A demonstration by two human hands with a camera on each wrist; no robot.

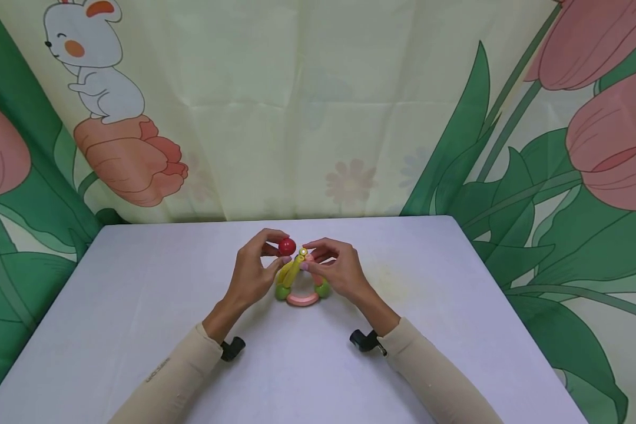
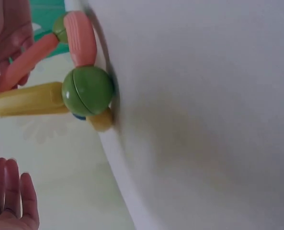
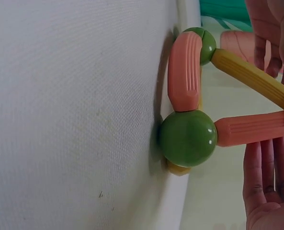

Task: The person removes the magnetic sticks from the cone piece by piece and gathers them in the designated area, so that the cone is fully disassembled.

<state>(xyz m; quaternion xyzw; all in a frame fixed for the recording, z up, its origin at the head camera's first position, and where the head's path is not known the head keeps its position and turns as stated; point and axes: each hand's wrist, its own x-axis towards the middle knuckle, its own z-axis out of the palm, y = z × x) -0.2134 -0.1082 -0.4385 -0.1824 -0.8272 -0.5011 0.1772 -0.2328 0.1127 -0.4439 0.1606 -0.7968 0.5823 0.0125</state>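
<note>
A small toy frame stands on the white table [image 1: 138,306]. Two green balls [image 1: 282,291] [image 1: 323,288] are joined at the base by a curved pink rod [image 1: 302,300]. A yellow rod [image 1: 288,272] and a straight pink rod [image 3: 254,128] lean up from the balls and meet at the top. My right hand [image 1: 310,259] pinches the rods where they meet. My left hand [image 1: 278,250] pinches a red ball [image 1: 287,246] just left of that top point. The left wrist view shows one green ball [image 2: 87,91] and the yellow rod [image 2: 29,99] close up.
The table is ringed by a printed curtain [image 1: 307,118] with tulips and a rabbit, right behind the far edge. A black wrist mount [image 1: 232,348] sits under each sleeve. Bare table surface lies on both sides of the toy.
</note>
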